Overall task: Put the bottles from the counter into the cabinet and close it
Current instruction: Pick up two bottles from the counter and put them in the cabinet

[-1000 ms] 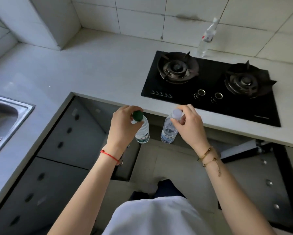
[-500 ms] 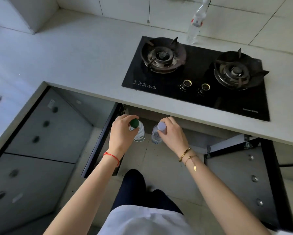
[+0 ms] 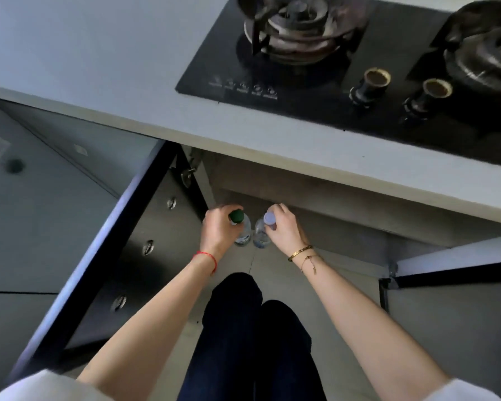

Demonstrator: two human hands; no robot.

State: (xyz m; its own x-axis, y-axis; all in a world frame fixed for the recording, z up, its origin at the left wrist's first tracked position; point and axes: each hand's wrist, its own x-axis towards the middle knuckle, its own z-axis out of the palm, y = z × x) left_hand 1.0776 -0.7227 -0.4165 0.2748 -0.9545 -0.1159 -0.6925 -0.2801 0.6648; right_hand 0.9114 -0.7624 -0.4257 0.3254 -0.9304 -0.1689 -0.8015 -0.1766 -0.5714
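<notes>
Fingers of both hands clenched, one bottle each, gripped at the neck just under the cap.

- Left hand: holds green-cap bottle, upright.
- Right hand: holds pale-cap bottle, upright, just beside the first; whether the two touch cannot be told.
- Position: both bottles low, below the counter edge, at the mouth of the open cabinet. Whether their bases rest on the cabinet floor cannot be told.
- Left door: swung wide open. Right door: also open.
- Hob: on the counter above, not involved.

Step in hand, as judged: placing the pair inside the cabinet.

Next move calls for: setting both bases down flat, far enough in to clear the doors; letting go without tipping either; then checking the counter for any bottle left before shutting both doors.
</notes>
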